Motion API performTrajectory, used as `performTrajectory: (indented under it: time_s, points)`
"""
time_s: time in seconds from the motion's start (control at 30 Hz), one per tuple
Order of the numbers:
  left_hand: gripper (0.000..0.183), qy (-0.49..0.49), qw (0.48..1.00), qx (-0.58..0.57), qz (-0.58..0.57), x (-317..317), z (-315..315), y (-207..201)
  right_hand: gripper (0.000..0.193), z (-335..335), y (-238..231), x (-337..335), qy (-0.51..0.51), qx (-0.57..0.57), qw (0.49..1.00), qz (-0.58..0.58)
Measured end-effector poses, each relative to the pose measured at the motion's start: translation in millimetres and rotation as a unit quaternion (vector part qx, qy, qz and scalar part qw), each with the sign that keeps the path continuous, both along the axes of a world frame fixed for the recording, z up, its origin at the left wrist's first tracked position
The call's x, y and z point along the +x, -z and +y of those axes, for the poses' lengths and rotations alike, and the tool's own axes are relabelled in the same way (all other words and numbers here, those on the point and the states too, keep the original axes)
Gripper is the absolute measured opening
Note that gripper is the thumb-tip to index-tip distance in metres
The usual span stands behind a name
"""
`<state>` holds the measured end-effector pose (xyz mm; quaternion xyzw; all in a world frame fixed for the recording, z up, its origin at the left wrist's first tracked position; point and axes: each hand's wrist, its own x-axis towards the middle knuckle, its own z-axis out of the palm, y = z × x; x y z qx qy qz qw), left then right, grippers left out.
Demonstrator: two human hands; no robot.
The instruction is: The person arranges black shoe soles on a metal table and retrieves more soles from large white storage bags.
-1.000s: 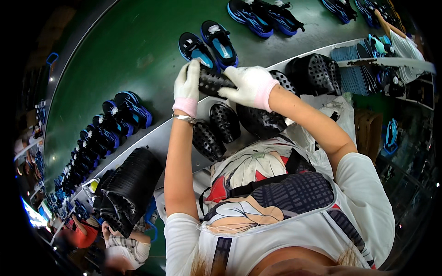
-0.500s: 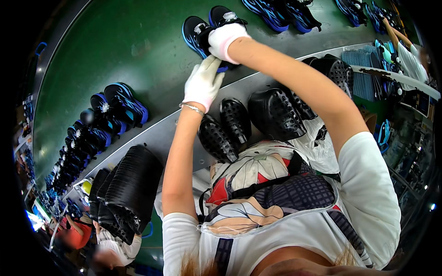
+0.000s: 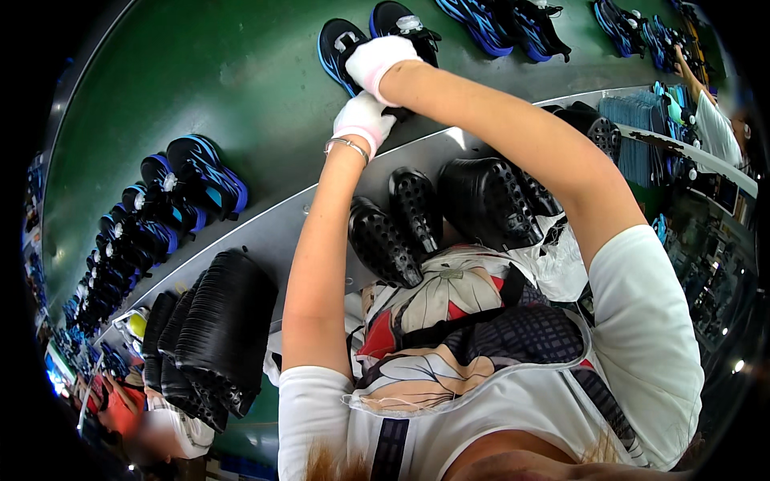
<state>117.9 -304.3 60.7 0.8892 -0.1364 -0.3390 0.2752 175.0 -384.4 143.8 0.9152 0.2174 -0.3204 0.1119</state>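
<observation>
A black-and-blue sneaker [image 3: 330,50] stands on the green work surface at the top middle, its toe pointing away from me. My right hand [image 3: 383,66], in a white glove, is closed over its ankle part. Just below, at the heel end, my gloved left hand [image 3: 362,120] has its fingers curled against the shoe, close to the right hand. The gloves and wrists hide the heel and the opening, and whatever the fingertips touch there. A matching sneaker [image 3: 395,18] with a pale wad on its tongue stands directly to the right.
Stacks of black perforated shoe forms [image 3: 489,204] sit along the near metal ledge [image 3: 309,220], with a longer stack [image 3: 224,321] at lower left. Rows of sneakers [image 3: 207,172] line the left; another pair [image 3: 481,24] stands at upper right. Other people work at both sides.
My left hand's outstretched fingers have curled in at the heel, and the hand has moved up toward the right one. My right hand stays on the sneaker. The whole view has shifted slightly.
</observation>
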Motion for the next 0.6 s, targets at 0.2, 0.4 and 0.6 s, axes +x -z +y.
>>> performTrajectory:
  time_s: [0.2, 0.4, 0.6]
  points:
    - [0.041, -0.004, 0.998, -0.025, -0.052, -5, 4, 5, 0.026, 1, 17, 7, -0.014, 0.038, 0.999, -0.032]
    - [0.043, -0.021, 0.998, -0.003, -0.055, -7, -6, 20, 0.027, -23, -13, -6, 0.106, 0.092, 0.989, 0.052]
    - [0.036, 0.003, 0.981, -0.091, -0.174, -5, 11, 36, 0.030, -108, -88, -101, 0.154, 0.257, 0.953, -0.035]
